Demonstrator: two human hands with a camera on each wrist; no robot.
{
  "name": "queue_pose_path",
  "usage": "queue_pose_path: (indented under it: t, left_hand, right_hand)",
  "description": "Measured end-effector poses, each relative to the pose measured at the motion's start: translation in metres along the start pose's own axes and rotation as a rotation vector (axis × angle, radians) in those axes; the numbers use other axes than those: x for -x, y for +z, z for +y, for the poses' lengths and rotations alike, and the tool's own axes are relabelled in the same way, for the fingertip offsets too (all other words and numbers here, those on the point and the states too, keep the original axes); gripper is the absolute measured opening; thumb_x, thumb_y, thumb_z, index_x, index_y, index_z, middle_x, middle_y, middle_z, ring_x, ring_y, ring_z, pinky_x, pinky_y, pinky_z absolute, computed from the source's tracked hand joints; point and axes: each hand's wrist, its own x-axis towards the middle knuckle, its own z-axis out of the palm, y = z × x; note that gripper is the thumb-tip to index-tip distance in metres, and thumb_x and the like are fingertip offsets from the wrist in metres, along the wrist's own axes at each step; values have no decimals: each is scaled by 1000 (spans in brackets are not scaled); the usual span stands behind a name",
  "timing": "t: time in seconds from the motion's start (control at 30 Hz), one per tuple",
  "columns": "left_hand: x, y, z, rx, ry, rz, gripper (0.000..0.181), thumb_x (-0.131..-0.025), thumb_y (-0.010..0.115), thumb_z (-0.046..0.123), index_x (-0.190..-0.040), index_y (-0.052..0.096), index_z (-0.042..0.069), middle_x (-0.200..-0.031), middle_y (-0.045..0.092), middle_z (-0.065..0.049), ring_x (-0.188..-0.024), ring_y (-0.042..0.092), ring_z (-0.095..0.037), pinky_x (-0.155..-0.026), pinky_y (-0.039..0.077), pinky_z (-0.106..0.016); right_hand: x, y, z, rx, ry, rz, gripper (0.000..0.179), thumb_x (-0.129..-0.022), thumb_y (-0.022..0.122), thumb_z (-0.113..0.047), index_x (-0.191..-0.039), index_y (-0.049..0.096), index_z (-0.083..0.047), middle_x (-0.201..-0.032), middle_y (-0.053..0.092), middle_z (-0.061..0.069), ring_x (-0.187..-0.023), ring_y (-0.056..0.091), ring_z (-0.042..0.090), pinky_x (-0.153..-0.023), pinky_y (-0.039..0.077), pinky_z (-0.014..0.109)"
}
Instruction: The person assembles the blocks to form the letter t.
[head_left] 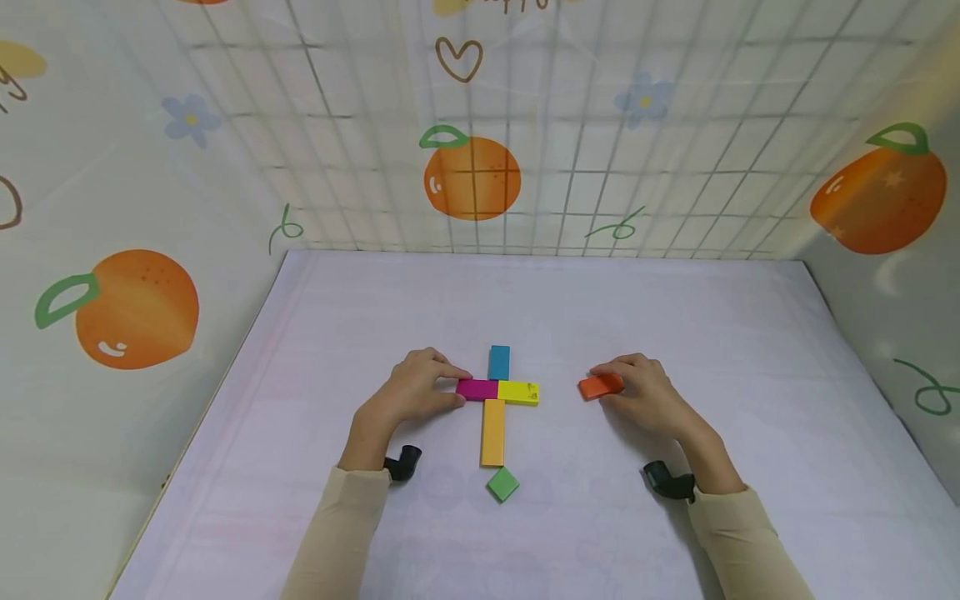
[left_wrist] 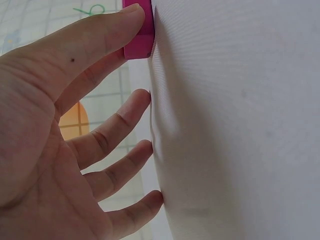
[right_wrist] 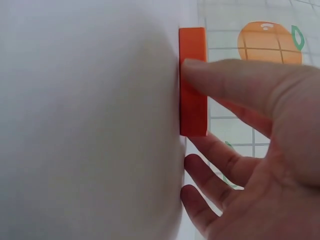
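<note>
My left hand (head_left: 416,387) pinches the left end of a magenta block (head_left: 477,390) between thumb and index finger, its other fingertips down at the table in the left wrist view. Against the magenta block's right end lies a yellow block (head_left: 519,392) with small dark marks. A blue block (head_left: 499,362) stands out above their joint, and a long orange-yellow block (head_left: 492,433) runs down below it. Under that lies a green block (head_left: 503,484), turned like a diamond. Off to the right, my right hand (head_left: 648,396) grips a red-orange block (head_left: 600,386) between thumb and fingers, close over the table.
The white table (head_left: 315,333) is bounded by a printed cloth with oranges and flowers at the back and sides. A black wrist-camera mount (head_left: 405,463) sits by the left wrist, another black mount (head_left: 667,482) by the right.
</note>
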Motion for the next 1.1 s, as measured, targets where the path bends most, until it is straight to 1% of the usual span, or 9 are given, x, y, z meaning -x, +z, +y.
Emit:
queue_pose_path:
  t: [0.23,0.47,0.67,0.87,1.1]
  left_hand:
    - [-1,1,-2,-2,4,-2,40,-86,80,32,-126,72,33,-119,58,-1,-115,48,-21,-94,42,-42]
    - [-1,1,-1,3,5,-2,40,-87,80,32,-126,72,33,-119,58,-1,-114,48,-20,-93,43,-42]
    - [-2,1,-1,-9,9,-1,39,-87,79,32,-125,72,33,-118,59,-1,-114,48,-21,-93,42,-42]
    - [-2,1,0,-16,5,-1,39,-87,80,32,-125,72,33,-118,59,-1,-114,48,-20,-93,43,-41]
    - [-2,2,-1,-14,5,-4,39,-87,80,31,-125,72,33,-118,59,0,-114,48,-20,-93,43,-41]
  right_hand:
    - [-1,1,-2,22,4,7,36,-86,70,2,-121,70,-7,-124,57,22,-116,43,46,-93,36,58]
    - [-1,-1,-4,24,13,-1,34,-87,72,-3,-121,70,-7,-123,57,21,-114,44,45,-92,37,57]
    - [2,-6,-13,12,7,-13,32,-85,78,-7,-117,72,-10,-118,60,15,-110,46,37,-87,36,49]
    - [4,-8,-27,17,-29,-58,30,-83,81,-9,-111,74,-15,-112,64,6,-106,49,31,-85,37,45]
    - [5,-5,-42,65,-61,-139,28,-82,83,-13,-107,74,-19,-110,63,3,-104,50,29,-87,38,46]
